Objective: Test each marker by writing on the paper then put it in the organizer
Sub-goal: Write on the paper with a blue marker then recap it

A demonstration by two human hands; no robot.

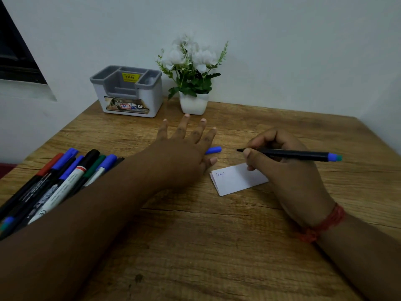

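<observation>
Organizer compartments empty; right hand grips marker

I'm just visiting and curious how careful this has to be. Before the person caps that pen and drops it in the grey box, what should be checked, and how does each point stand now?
1. Marker held firmly in the right hand: ok.
2. Test mark on the paper: ok, small blue scribble near its left edge.
3. Blue cap within reach: ok, it lies on the table beside the left hand.
4. Left hand free to take the cap: ok, open and flat.
5. Marker capped: not ok, tip bare.
6. Organizer has room: ok, no markers visible inside.
</observation>
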